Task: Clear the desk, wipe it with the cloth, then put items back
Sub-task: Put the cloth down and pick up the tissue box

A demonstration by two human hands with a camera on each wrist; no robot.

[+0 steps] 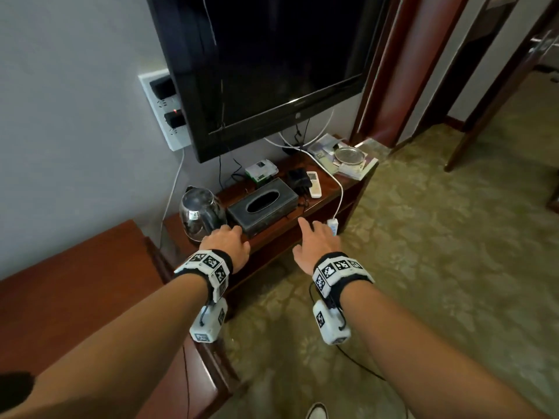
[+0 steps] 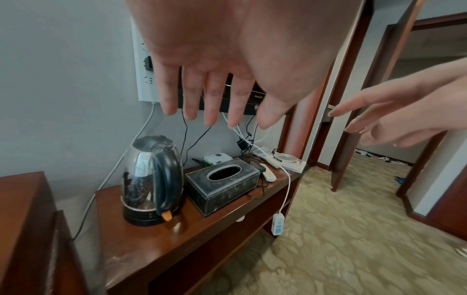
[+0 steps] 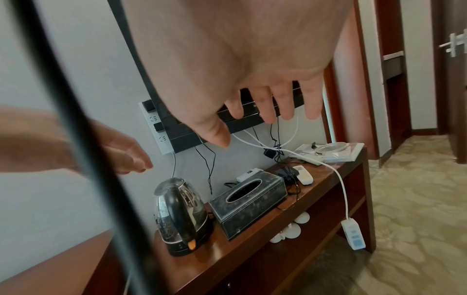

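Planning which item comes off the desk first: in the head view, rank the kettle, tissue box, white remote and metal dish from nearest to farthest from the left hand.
1. kettle, just beyond the left hand, at the desk's left end
2. tissue box, right of the kettle
3. white remote, mid-desk
4. metal dish, far right end on papers

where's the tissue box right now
In the head view the tissue box sits on the desk, between the kettle on its left and the white remote.

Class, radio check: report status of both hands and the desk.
Left hand and right hand open, holding nothing. Desk uncleared: kettle, tissue box in place. White cord drapes over front edge.
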